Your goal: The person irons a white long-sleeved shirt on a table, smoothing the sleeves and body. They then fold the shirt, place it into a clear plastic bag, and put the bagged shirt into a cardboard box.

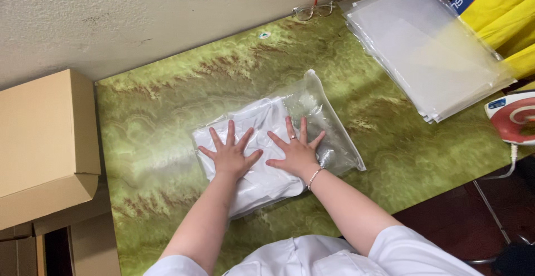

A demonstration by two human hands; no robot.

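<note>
— Pressing flat, both of them: the left hand (229, 156) and the right hand (295, 152) lie open, fingers spread, palms down on the clear plastic bag (312, 114) with the folded white garment (253, 142) inside, gripping nothing

— Where does the bag sit?

— Middle of the green marbled tabletop (156, 114), well apart from the stack of empty clear bags (429, 47) at the table's far right corner. The mouth end points away toward the wall, just short of the eyeglasses (313, 11)

— Risks?

— That film looks thin, glossy and slick, and the tabletop is smooth too, so I'd judge the bag could skate sideways under uneven pressure. Trapped air may balloon the empty end and strain a seam. The ring on the right hand might snag or scratch the film. The cloth is soft and bunched unevenly, so fresh creases could set

— Anything else close?

— A tan cardboard box (44, 142) left of the table, an iron (515, 117) off its right edge
</note>
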